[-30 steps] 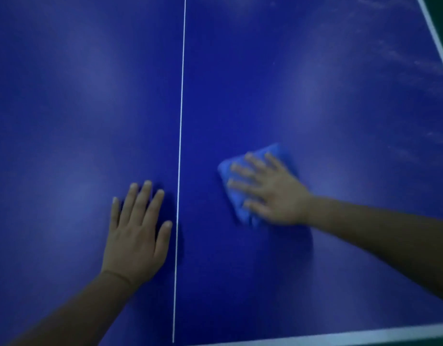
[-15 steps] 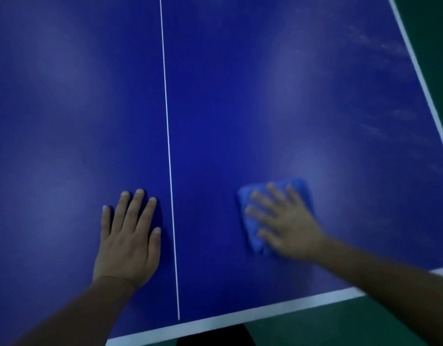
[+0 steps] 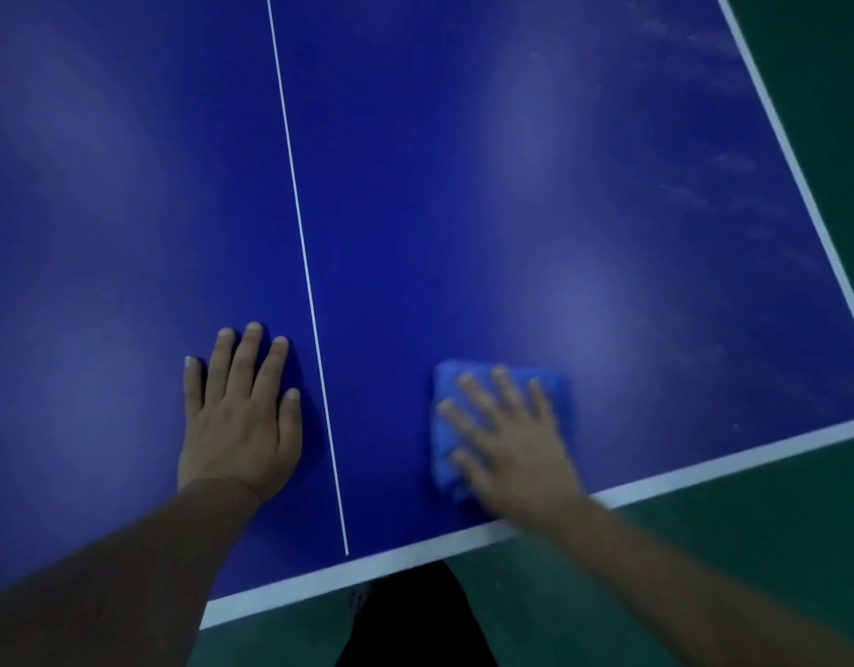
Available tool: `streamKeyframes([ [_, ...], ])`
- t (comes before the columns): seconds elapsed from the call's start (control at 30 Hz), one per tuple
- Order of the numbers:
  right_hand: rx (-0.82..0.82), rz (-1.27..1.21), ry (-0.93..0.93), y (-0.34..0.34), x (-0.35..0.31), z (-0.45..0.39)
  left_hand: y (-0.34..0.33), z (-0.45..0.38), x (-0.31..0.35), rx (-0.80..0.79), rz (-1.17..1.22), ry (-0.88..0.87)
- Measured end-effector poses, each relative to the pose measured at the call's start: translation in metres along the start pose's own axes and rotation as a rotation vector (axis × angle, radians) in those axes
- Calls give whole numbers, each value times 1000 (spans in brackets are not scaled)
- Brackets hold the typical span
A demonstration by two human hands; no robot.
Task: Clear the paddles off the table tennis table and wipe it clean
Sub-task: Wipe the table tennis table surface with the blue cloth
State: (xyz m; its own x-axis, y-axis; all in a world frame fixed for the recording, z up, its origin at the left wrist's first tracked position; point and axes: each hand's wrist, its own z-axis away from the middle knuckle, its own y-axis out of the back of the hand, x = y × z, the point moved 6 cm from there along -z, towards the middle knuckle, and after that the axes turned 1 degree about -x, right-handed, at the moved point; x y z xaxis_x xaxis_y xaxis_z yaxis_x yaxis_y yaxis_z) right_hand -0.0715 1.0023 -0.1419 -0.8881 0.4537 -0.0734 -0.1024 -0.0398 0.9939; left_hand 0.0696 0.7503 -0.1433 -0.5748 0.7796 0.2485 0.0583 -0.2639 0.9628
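Two hands are flat on the dark blue table tennis table [image 3: 463,185], and no paddles show anywhere on the part in view, so the clearing step looks done and this is the wiping stage. Using the thin white centre line [image 3: 305,281] as the landmark: the left hand [image 3: 240,421] rests just to the left of it, palm down, fingers straight and close together, holding nothing. It's probably there as a brace so the person can lean over the surface. The right hand [image 3: 507,440] sits to the right of the line, fingers spread wide and pressing down on a folded bright blue cleaning cloth [image 3: 463,377], close to the table's near white edge stripe [image 3: 704,464]. Spreading the fingers like that likely keeps pressure even across the cloth. The hand is a bit blurred, so it's mid-stroke by the look of it. Further right of the line, toward the side edge, faint pale smudges [image 3: 714,161] remain on the surface, so that area likely needs a pass next.
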Motion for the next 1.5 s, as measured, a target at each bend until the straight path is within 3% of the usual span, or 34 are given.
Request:
streamKeyframes([
  [0.13,-45,-7,-678,14,146,8,0,1,0,1,2,-3],
  [0.23,49,-99,-1014,22,144,-6,2,2,1,4,4,3],
  [0.3,108,-39,-876,17,79,-27,3,3,2,8,12,4],
  [0.43,-34,-54,-159,-4,-93,-2,2,3,1,9,6,8],
  [0.5,-58,-55,-61,-6,-81,23,2,3,1,6,14,10],
  [0.57,-37,10,-214,-7,-17,32,1,3,2,1,17,9],
  [0.67,-94,2,-672,5,98,42,1,4,2,4,17,6],
  [0.77,-66,-128,-977,15,126,28,2,4,1,-4,11,4],
  [0.83,-44,-82,-877,14,86,-4,2,5,1,-12,14,0],
  [0.97,-51,5,-90,-2,-55,-15,1,5,1,-15,12,3],
  [1.03,-106,16,175,-7,-69,22,1,5,0,-20,2,-2],
  [1.07,-107,18,212,-6,-54,34,1,5,0,-18,0,-3],
  [1.13,-105,59,64,-7,-1,46,0,5,-1,-19,3,-10],
  [1.23,-116,4,-481,5,91,52,1,4,0,-1,9,-9],
  [1.3,-65,-106,-843,10,106,50,2,4,1,10,8,-9],
  [1.33,-39,-121,-937,11,95,44,2,4,1,16,6,-9],
  [1.4,15,-86,-831,11,46,26,1,5,2,18,-8,-15],
  [1.5,-145,-36,-265,-1,-22,21,-4,5,-2,-9,-28,-29],
])
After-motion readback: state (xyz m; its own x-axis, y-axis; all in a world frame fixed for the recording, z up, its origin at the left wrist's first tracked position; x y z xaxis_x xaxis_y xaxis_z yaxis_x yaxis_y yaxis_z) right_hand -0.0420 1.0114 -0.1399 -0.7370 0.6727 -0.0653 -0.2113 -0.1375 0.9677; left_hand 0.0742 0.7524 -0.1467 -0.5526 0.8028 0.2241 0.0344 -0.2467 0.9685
